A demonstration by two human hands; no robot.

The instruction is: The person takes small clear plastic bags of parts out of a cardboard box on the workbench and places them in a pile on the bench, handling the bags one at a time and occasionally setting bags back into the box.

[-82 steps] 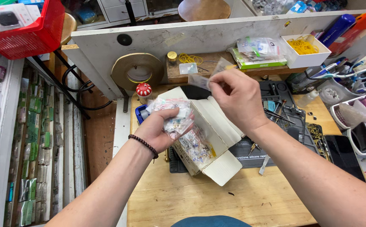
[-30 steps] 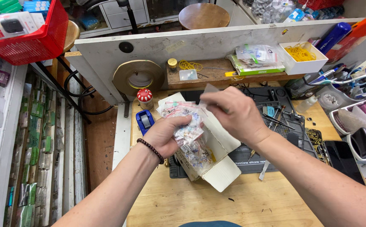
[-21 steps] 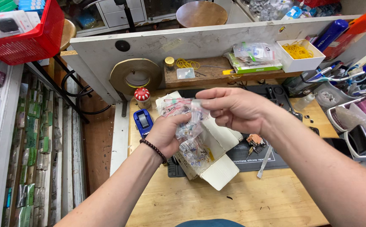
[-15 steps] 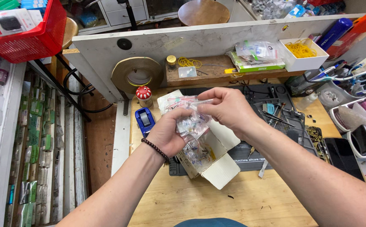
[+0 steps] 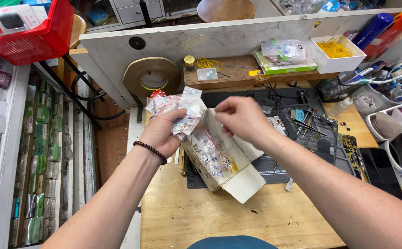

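Note:
My left hand is shut on a bunch of small clear plastic bags, held up just left of an open white cardboard box. The box lies tilted on the wooden bench and holds several more small clear bags of tiny parts. My right hand hovers over the box's far end, a short gap to the right of the bunch. Its fingers are curled and pinched together with nothing visible between them. A dark bead bracelet is on my left wrist.
A dark work mat with tweezers lies behind the box. A tape roll, a wooden shelf and a white tray of yellow rubber bands stand at the back. A red basket sits top left; phones right.
My right hand was touching the bunch of bags in my left hand; it has let go and drawn back to the right. The left hand has lifted the bunch slightly.

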